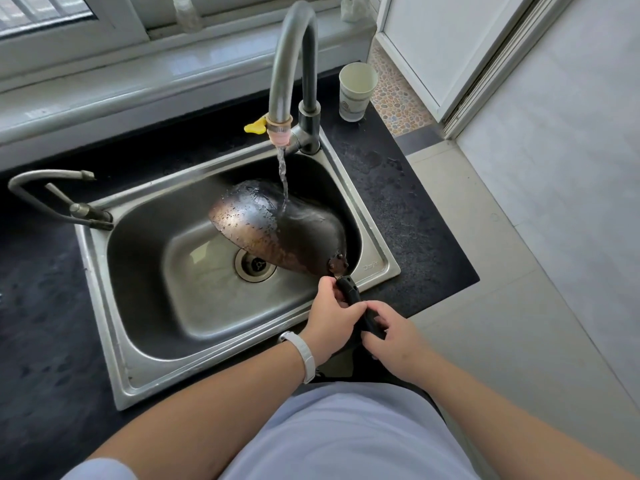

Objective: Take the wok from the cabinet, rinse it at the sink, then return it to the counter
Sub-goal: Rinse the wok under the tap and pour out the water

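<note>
Head view: a dark speckled counter (398,202) is seen, wet in patches on the right of the sink. A steel single-bowl sink (375,268) is set into it. A window sill (138,81) runs along the far side; pale floor tiles (554,202) and a white door frame lie to the right.

The wok (277,226) is held inside the sink bowl, turned bottom-up and tilted, its scorched underside facing up. Its long axis runs from far left to near right: the rim end points far-left, the black handle (349,291) points near-right, out over the sink's near right rim. A stream of water (283,181) from the tall gooseneck faucet (294,64) lands on the wok's underside; droplets are seen across it.

The handle is clamped by both hands: the left hand (332,323) is closed around it closer to the wok, the right hand (394,337) is closed on its near end. A white wristband (304,355) is worn on the left wrist.

Containers: a paper cup (356,91) stands upright on the far right of the counter; its contents cannot be told. The sink bowl holds the wok and a bare drain (255,264). A second, small tap (52,192) is mounted at the sink's far left corner.
</note>
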Demonstrator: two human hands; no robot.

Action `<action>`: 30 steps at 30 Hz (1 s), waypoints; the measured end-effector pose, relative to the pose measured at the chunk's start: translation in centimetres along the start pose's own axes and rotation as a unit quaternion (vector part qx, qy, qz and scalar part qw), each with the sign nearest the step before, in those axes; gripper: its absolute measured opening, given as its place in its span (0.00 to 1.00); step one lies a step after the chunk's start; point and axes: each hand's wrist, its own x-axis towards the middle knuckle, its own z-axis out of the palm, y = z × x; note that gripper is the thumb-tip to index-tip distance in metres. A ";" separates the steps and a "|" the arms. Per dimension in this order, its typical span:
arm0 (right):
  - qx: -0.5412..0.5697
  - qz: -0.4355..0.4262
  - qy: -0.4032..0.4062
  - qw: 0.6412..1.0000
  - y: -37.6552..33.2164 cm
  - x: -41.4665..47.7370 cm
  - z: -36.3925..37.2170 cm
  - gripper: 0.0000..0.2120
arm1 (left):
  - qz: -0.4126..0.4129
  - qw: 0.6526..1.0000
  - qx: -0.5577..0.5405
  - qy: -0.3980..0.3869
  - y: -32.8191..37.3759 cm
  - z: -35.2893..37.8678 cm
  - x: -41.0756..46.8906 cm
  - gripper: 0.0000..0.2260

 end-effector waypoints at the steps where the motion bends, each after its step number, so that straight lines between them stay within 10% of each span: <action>1: -0.035 0.002 -0.002 0.999 -0.2 -0.1 0.2 0.21 | 0.002 1.000 0.006 0.002 0.1 0.1 0.0 0.16; 30: 0.010 0.012 0.085 0.996 2.7 0.8 1.7 0.11 | 0.023 0.992 0.127 0.003 0.2 0.7 0.5 0.15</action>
